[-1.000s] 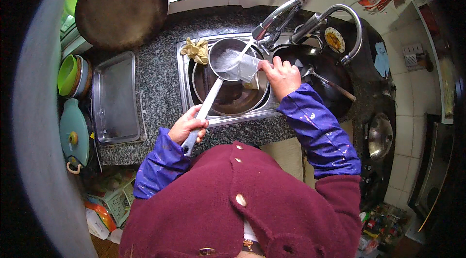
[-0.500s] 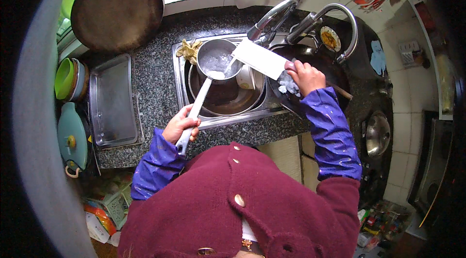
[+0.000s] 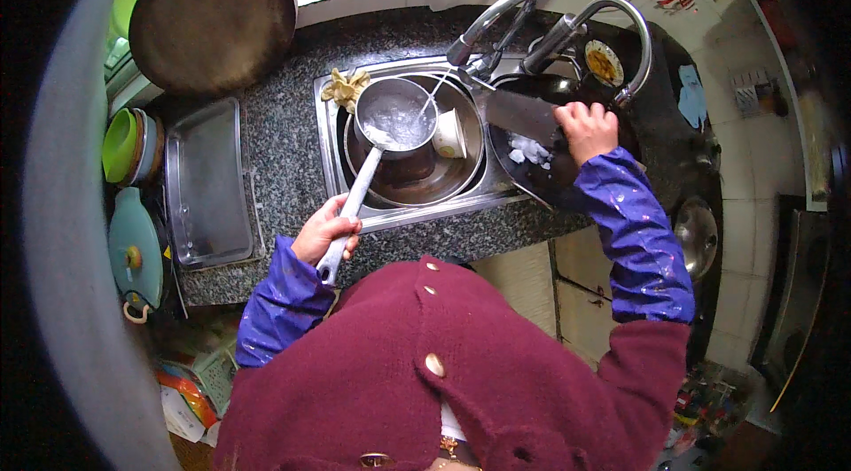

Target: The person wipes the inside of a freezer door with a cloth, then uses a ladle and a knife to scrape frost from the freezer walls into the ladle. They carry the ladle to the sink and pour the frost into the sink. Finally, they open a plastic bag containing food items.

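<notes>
My left hand (image 3: pixel 328 233) is closed around the long grey handle of a saucepan (image 3: pixel 395 114). The pan is held over a larger metal basin (image 3: pixel 415 190) in the sink, with bubbly water inside. A thin stream appears to fall into it from the faucet (image 3: pixel 474 32). A pale cup (image 3: pixel 450 134) sits in the basin beside the pan. To the right, my right hand (image 3: pixel 587 130) grips a broad, dark-looking cleaver (image 3: pixel 521 114) near the end of its blade; the handle is hidden. Just below the blade, white translucent chunks (image 3: pixel 530 151) lie on a dark, wok-like surface.
Yellowish gloves (image 3: pixel 344 90) rest on the sink's rear left corner. A second curved faucet (image 3: pixel 631 23) arches over the right side, near a small patterned dish (image 3: pixel 605 63). Left on the granite counter (image 3: pixel 288 147) stand a metal tray (image 3: pixel 209 187) and a round wooden board (image 3: pixel 213 19).
My right hand has drawn the cleaver right, away from the saucepan's rim, and its blade has turned from bright to dark. The saucepan has shifted slightly left and forward.
</notes>
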Motion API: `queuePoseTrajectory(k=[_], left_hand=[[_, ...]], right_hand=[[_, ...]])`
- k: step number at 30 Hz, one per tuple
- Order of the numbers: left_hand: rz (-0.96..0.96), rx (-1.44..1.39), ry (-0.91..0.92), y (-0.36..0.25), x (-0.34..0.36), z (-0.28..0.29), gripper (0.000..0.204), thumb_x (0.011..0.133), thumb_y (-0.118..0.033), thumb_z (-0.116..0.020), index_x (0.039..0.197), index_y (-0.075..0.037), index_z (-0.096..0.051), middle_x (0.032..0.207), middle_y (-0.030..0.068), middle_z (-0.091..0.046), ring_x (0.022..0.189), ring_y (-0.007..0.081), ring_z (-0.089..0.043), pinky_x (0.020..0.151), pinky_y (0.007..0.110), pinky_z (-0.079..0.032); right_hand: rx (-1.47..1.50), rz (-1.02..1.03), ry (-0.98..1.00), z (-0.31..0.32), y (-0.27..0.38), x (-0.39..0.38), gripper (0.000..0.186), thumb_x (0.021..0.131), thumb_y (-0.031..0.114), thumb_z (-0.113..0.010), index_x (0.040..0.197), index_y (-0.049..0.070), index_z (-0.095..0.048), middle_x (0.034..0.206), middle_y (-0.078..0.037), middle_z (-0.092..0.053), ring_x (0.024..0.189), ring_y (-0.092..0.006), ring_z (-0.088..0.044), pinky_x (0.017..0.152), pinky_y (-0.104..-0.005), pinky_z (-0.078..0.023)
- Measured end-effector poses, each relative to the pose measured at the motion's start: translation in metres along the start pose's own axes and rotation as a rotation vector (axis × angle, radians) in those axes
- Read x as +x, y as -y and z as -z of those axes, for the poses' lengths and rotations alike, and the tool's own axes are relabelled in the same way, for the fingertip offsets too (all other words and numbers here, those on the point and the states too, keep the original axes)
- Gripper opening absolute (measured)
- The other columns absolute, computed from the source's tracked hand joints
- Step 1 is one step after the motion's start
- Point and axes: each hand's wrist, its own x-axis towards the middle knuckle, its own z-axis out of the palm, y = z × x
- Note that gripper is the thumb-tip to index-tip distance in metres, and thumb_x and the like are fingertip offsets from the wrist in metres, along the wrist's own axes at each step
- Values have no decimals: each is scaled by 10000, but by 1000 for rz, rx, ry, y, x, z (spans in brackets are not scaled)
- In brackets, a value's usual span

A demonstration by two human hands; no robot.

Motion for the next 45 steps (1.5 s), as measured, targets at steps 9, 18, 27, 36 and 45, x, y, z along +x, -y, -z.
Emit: queuePoseTrajectory(k=[9, 18, 27, 36, 45], left_hand=[[152, -522, 171, 0, -27, -8, 413, 844, -52, -441, 1235, -65, -312, 845, 103, -472, 528, 127, -436, 411, 227, -380], [152, -234, 359, 24, -23, 12, 740, 751, -129, -632, 1345, -119, -191, 796, 87, -481, 441, 118, -456, 362, 219, -400], [-2, 238, 207, -1, 6, -45, 607, 747, -61, -603, 1274, -113, -308, 686, 7, -469, 465, 84, -462, 401, 205, -389], [237, 458, 216, -59, 17, -109, 484, 807, -96, -541, 1246, -102, -337, 796, 27, -551, 490, 103, -516, 424, 229, -440], [214, 728, 201, -87, 50, -152, 498, 737, -57, -558, 1210, -51, -402, 810, 53, -558, 561, 134, -537, 493, 266, -446]], right_hand=[[379, -577, 330, 16, -46, -69, 304, 782, 348, -589, 983, 144, -487, 928, -78, -568, 837, -313, -558, 669, -435, -460], [941, -1042, 280, 37, 21, -119, 313, 785, 281, -636, 1011, 93, -528, 945, -117, -616, 869, -259, -591, 734, -354, -445], [1466, -1452, -155, -7, 55, -196, 253, 814, 118, -636, 987, 4, -490, 879, -43, -585, 775, -81, -541, 693, -213, -429], [1499, -1512, -281, 8, 64, -226, 259, 809, 87, -633, 994, 0, -475, 922, -58, -590, 821, -99, -554, 749, -234, -439], [1551, -1576, -334, 13, 81, -256, 282, 798, 88, -645, 1010, 4, -478, 899, -60, -595, 761, -87, -528, 670, -215, -402]])
